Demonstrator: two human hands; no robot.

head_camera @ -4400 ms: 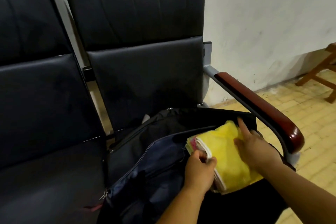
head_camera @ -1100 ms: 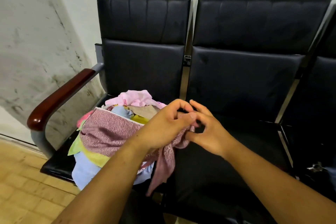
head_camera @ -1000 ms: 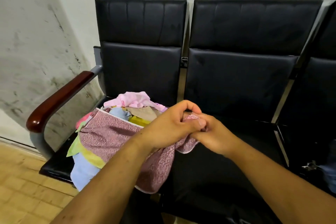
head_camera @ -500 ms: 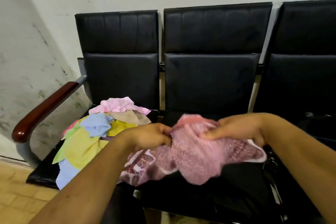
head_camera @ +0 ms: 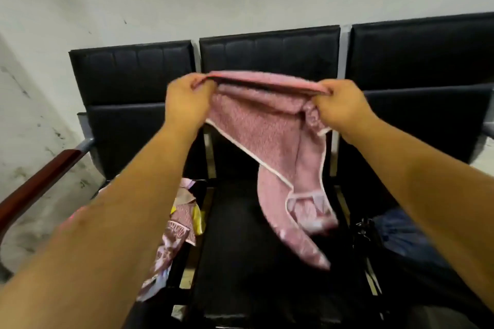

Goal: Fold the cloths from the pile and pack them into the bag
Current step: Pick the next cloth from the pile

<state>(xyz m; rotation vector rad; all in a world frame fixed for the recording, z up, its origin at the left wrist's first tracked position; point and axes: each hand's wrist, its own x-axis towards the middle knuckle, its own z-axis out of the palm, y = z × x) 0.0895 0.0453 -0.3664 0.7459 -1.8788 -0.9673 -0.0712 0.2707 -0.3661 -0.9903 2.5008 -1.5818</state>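
A pink terry cloth [head_camera: 264, 128] with a white hem hangs in the air above the middle seat. My left hand [head_camera: 187, 101] pinches its upper left corner and my right hand [head_camera: 343, 104] pinches its upper right corner, stretching the top edge between them. The lower part droops to a blurred point. The pile of cloths [head_camera: 179, 224] lies on the left seat, mostly hidden behind my left forearm. Part of the dark blue bag [head_camera: 401, 232] shows on the right seat.
Three joined black padded seats stand against a white wall. The middle seat [head_camera: 240, 248] lies under the cloth. A reddish wooden armrest [head_camera: 40, 189] sticks out at the far left.
Both hands have lifted the pink cloth from seat level and spread apart, so it hangs stretched by its top edge. The view has swung right, toward the middle seat.
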